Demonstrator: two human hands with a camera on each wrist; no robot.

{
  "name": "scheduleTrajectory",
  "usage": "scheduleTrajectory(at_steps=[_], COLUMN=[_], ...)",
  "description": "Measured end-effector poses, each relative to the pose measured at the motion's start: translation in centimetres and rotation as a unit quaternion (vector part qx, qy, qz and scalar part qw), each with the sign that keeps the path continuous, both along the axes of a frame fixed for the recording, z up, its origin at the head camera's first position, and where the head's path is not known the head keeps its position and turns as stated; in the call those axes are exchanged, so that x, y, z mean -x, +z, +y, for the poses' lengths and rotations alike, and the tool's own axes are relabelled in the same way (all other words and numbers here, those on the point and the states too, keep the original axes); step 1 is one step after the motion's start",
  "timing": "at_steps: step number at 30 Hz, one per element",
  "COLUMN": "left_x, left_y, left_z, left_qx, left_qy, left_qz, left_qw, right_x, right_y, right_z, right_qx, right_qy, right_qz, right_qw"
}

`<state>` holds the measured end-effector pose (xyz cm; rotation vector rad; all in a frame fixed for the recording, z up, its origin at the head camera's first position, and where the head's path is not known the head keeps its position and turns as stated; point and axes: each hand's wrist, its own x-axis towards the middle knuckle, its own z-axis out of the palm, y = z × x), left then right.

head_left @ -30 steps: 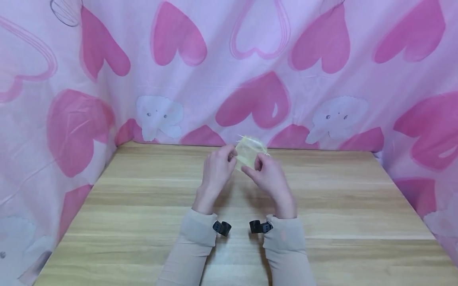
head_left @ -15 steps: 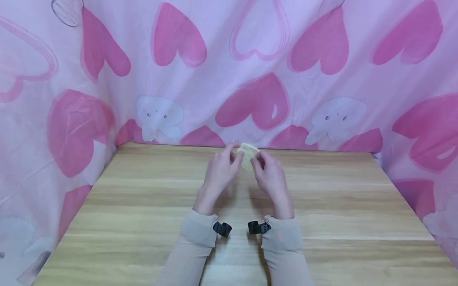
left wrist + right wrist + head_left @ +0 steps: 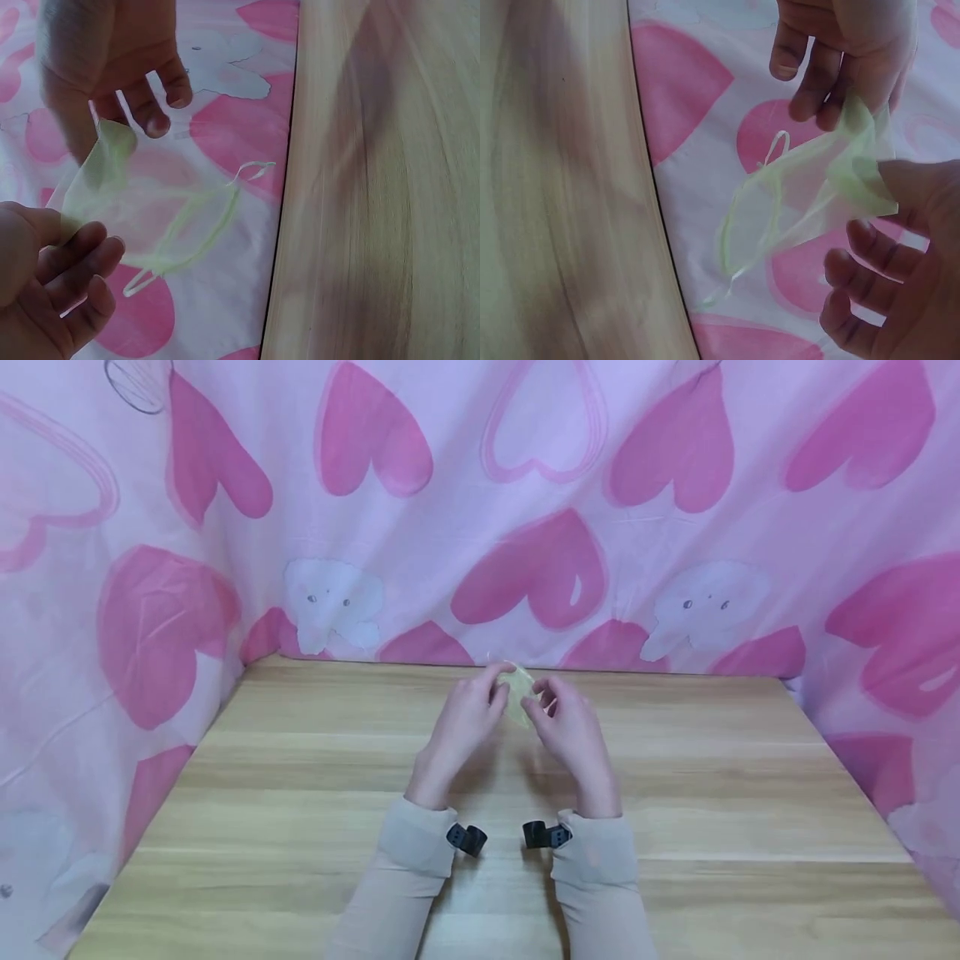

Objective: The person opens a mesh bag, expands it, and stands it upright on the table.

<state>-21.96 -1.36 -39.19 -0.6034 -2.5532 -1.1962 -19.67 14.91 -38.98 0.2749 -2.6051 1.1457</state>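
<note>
A sheer pale yellow-green drawstring bag [image 3: 517,695] is held up between both hands near the table's far edge. My left hand [image 3: 465,720] pinches one side of the cloth with thumb and fingers. Opposite it, my right hand [image 3: 572,724] pinches the other side, its outer fingers loosely bent. In the left wrist view the bag [image 3: 161,202] hangs slack from the fingertips, its cord-edged mouth away from the hands. Thin ribbon loops [image 3: 778,146] stick out from both ends of that mouth. The thumb of the right hand [image 3: 911,262] shows through the thin fabric.
A light wood-grain table [image 3: 712,793] lies under the hands. Behind and at both sides hangs a pink curtain [image 3: 420,535] with hearts and white cartoon animals. A small black camera [image 3: 467,839] sits on the left cuff, another camera [image 3: 546,834] on the right.
The bag was spread wider and rose higher a second ago; it now looks narrower and partly gathered. My left hand has shifted slightly to the right, bringing the hands closer together.
</note>
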Motion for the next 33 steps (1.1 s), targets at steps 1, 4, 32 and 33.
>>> scheduleTrajectory(at_steps=[1, 4, 32, 33], left_x=[0.03, 0.04, -0.35, -0.33], left_y=[0.11, 0.12, 0.15, 0.1], left_z=[0.05, 0.1, 0.86, 0.86], left_qx=[0.01, 0.045, 0.013, 0.019], left_qy=[-0.003, -0.01, 0.031, 0.032], left_qz=[0.005, 0.017, -0.063, -0.056], left_qw=[0.9999, 0.9988, 0.9975, 0.9977], right_x=[0.02, 0.05, 0.13, 0.18], right_y=[0.13, 0.22, 0.04, 0.04], right_z=[0.01, -0.04, -0.32, -0.39], right_qx=[-0.002, -0.012, 0.08, 0.077], right_qy=[0.004, 0.019, -0.053, -0.05], right_qz=[0.007, 0.024, 0.021, 0.02], right_qw=[1.0, 0.9995, 0.9952, 0.9956])
